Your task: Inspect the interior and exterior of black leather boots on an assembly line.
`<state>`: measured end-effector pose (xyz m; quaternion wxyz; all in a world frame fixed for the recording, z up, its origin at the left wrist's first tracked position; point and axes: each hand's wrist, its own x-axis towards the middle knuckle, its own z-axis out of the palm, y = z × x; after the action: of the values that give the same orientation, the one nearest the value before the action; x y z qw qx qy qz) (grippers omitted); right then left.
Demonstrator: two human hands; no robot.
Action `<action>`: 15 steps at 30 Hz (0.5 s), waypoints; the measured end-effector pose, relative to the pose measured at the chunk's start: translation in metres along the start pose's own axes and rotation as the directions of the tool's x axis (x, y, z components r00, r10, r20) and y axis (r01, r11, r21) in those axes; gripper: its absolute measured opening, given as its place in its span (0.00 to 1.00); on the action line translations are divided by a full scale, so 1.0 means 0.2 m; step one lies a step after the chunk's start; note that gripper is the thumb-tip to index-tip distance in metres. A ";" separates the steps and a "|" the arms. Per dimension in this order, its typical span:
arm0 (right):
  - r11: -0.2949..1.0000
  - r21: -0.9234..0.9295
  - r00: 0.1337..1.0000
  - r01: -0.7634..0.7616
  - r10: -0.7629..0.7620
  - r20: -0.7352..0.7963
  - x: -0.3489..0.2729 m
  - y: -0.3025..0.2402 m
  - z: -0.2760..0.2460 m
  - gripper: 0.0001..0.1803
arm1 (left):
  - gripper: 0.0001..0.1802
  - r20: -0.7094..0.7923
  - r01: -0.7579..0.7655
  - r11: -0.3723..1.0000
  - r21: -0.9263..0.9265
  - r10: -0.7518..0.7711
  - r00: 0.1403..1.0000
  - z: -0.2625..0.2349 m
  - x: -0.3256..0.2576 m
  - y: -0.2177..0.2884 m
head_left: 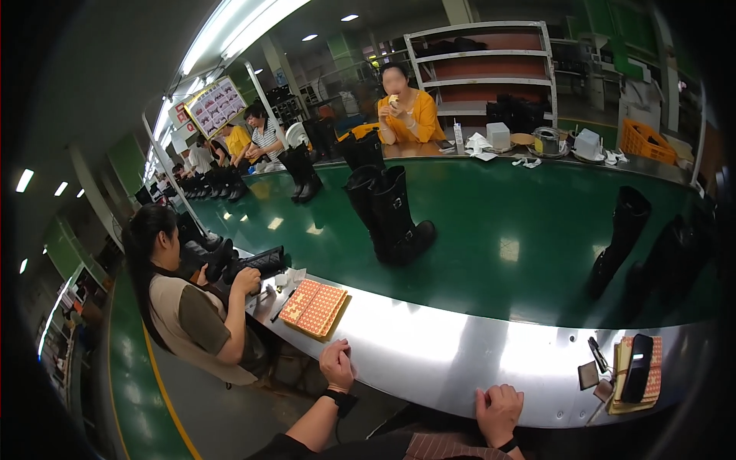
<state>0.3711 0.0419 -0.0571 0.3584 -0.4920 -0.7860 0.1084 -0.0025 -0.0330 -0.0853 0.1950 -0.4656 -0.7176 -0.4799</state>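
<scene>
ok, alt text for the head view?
Wearer's left hand and right hand rest at the near edge of a metal ledge, with nothing visible in them. Beyond, black boots stand on a green surface; at left, a co-worker handles a dark boot; another person is opposite.

The head view looks from the wearer's own eye level, tilted down and forward over a long, shiny silver metal worktop (429,345) and a glossy green flat surface (475,207) beyond it. The wearer's bare left hand (336,365) and bare right hand (499,412) are close to the lens at the bottom of the frame, forearms entering from the lower edge. The fisheye lens takes in the room up to long white ceiling lights (264,27) at top centre and a white metal-framed rack (483,80) at upper right, farther off. Dark, curved vignetting rounds the corners.
</scene>
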 end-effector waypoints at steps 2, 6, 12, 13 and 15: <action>1.000 -0.026 1.000 0.006 -0.006 0.010 -0.02 0.01 0.00 0.16 | 0.11 0.001 -0.010 1.000 0.006 0.010 1.000 0.00 0.00 0.00; 1.000 -0.020 1.000 0.003 -0.002 0.027 -0.01 0.00 0.00 0.16 | 0.11 0.000 -0.012 1.000 0.001 0.012 1.000 0.00 0.00 0.00; 1.000 -0.031 1.000 0.001 0.000 0.019 0.00 -0.03 0.00 0.17 | 0.11 -0.019 0.003 1.000 -0.023 -0.003 1.000 0.00 0.01 0.02; 0.999 -0.035 1.000 -0.007 0.008 0.015 0.00 -0.02 0.00 0.17 | 0.11 -0.020 -0.004 1.000 -0.015 0.003 1.000 0.00 0.01 0.02; 0.999 -0.039 1.000 -0.010 0.011 0.011 0.00 -0.03 0.00 0.17 | 0.11 -0.022 -0.016 1.000 -0.010 0.016 1.000 0.00 0.01 0.01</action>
<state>0.3664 0.0393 -0.0542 0.3438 -0.5025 -0.7873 0.0976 -0.0013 -0.0316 -0.0832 0.2044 -0.4668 -0.7093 -0.4871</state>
